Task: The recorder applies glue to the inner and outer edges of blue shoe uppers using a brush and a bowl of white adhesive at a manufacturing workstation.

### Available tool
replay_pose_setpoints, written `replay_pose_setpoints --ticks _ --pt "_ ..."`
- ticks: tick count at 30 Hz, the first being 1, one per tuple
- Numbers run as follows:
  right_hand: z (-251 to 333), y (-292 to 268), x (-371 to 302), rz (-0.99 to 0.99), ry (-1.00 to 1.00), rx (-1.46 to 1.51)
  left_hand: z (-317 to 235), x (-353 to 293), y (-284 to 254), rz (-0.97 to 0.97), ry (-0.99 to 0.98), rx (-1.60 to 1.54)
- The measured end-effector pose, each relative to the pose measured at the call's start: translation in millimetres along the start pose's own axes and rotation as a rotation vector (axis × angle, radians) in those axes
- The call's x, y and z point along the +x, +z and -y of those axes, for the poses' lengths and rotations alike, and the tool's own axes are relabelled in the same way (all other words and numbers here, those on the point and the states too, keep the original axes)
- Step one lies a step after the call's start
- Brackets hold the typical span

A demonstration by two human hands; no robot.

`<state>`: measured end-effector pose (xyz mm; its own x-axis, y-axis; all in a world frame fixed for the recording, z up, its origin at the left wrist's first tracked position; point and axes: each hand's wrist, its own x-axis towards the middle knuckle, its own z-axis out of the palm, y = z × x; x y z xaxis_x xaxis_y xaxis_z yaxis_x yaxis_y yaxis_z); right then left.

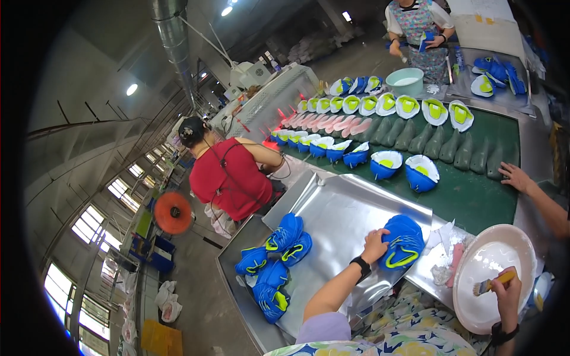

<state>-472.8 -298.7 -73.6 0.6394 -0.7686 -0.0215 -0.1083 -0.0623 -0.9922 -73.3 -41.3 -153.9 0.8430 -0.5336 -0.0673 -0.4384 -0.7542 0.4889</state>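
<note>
My left hand (375, 244), a black band on its wrist, grips the edge of a blue shoe upper (405, 234) with a yellow-green collar. The upper rests on the metal tray near my apron, and my thumb side is partly hidden. My right hand (508, 292) is closed round the wooden handle of a brush (494, 281). Its bristles point left, above a large pale basin (463, 296) holding a white liquid. More blue shoe uppers (273, 276) lie heaped at the tray's left side.
A metal tray (338, 213) spans the front. Beyond it, a green conveyor belt (463, 196) carries rows of uppers, pink insoles (341, 123) and dark soles (448, 146). Another person's hand (515, 177) touches the belt at right. One worker (231, 178) sits left; another (421, 35) stands opposite. Crumpled paper (440, 274) lies beside the basin.
</note>
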Motion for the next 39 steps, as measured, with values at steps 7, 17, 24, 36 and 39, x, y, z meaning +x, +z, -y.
replay_pose_setpoints --ticks 7,17,24,36,39 --pt "3.5 5.2 21.0 0.107 -0.07 -0.228 -40.9 -34.0 -5.7 0.429 0.53 -0.169" --pt "11.5 -5.2 12.7 0.195 -0.289 -0.479 -63.9 -28.4 -34.5 0.06 0.781 0.135" --pt "9.8 -61.6 7.2 -0.071 0.051 0.056 -48.8 -4.6 -115.2 -0.39 0.562 -0.216" --pt "3.1 -20.6 18.7 0.178 -0.259 -0.266 -79.5 10.1 -111.2 -0.189 0.706 0.103" --pt "-2.9 -1.1 16.8 0.29 -0.238 -0.31 -78.9 17.7 -113.6 -0.112 0.704 0.037"
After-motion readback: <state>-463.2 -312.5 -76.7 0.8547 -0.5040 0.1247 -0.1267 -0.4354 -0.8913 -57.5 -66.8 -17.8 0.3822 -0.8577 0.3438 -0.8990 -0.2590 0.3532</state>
